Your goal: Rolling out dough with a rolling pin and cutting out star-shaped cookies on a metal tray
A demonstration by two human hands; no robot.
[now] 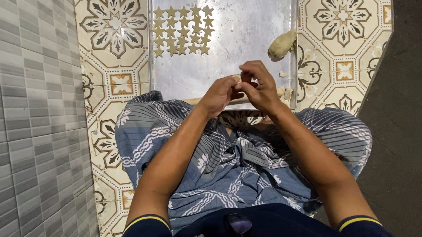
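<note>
The person sits cross-legged on a patterned tile floor (119, 85), and both hands meet above the near edge of a flat metal tray (244, 22) that lies on the tiles in front of the knees. The left hand (218, 95) and the right hand (260, 86) are curled towards each other, fingertips touching, and pinch a small piece of pale dough (237, 77) between them; only a sliver of it shows, the rest is hidden by the fingers.

On the far left part of the tray lie rows of small star-shaped dough pieces (181, 30), packed close, well apart from the hands. A larger lump of dough (281, 44) rests at the tray's right rim, near the right hand but not touching it, with a few small dough scraps (284, 92) just beside the right wrist. The middle of the tray is bare, scuffed metal.

A blue-grey patterned cloth (224, 162) covers the lap and knees and hides the tray's near edge. A grey tiled wall (28, 131) runs along the left, and a dark floor surface (414, 119) lies to the right of the patterned tiles. Dark sleeves with yellow trim (146, 219) end above the elbows.
</note>
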